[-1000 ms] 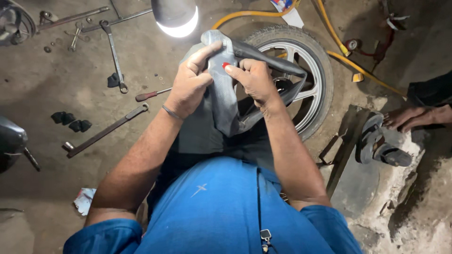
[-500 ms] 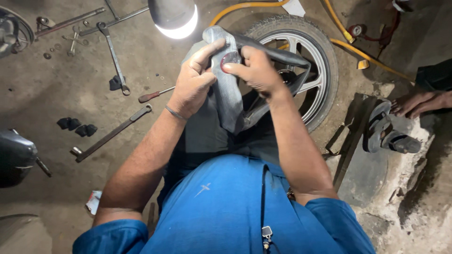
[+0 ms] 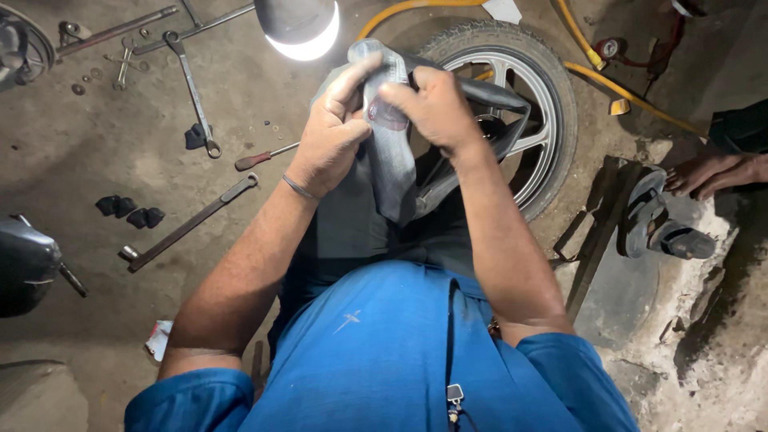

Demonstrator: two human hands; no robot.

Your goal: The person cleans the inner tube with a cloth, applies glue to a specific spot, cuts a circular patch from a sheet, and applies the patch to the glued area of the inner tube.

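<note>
A grey rubber inner tube (image 3: 394, 164) hangs folded in front of my chest, with a small reddish patch (image 3: 387, 116) on its upper part. My left hand (image 3: 334, 128) grips the tube's left side, thumb up by the top fold. My right hand (image 3: 432, 104) presses its fingers onto the patch from the right. Behind the tube a wheel with a tyre and silver alloy rim (image 3: 534, 104) lies flat on the concrete floor, and the tube's far loop drapes over it.
Wrenches (image 3: 192, 88), a long bar (image 3: 188, 224), a red-handled screwdriver (image 3: 260, 158) and small black pieces (image 3: 128, 212) lie on the floor at left. A lamp (image 3: 300, 28) shines above. A yellow hose (image 3: 608, 72) runs at right, beside sandals (image 3: 660, 220) and another person's foot (image 3: 712, 172).
Both hands have kept hold of the tube while my right fingers shifted onto the patch. The view has drifted slightly, so the wheel sits a bit higher.
</note>
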